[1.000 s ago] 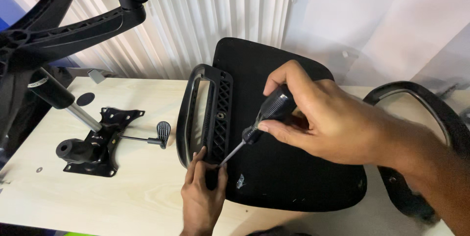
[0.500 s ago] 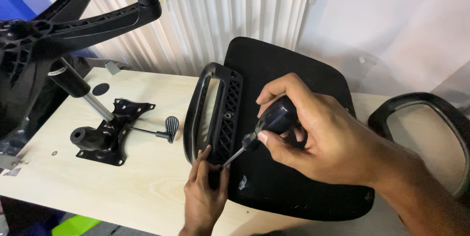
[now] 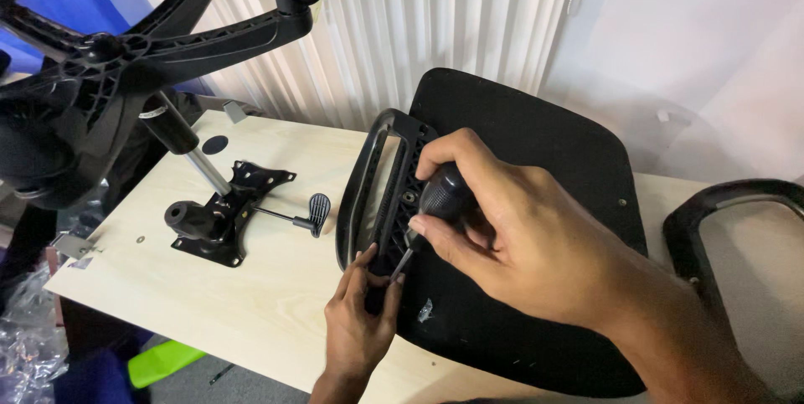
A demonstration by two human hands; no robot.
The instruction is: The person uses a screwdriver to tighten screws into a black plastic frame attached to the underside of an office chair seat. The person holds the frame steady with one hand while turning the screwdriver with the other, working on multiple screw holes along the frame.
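Since the earlier frame, right hand (image 3: 519,236) is moving slightly lower, its grip wrapping the screwdriver (image 3: 435,207) handle. Left hand (image 3: 362,320), closed, is steadying the stiff plastic armrest (image 3: 377,195) at frame centre on the counter (image 3: 276,303).

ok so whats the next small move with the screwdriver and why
Probably keep turning the screwdriver in the right hand: its tip sits at the lower end of the armrest, where the left hand pinches that end against the seat.
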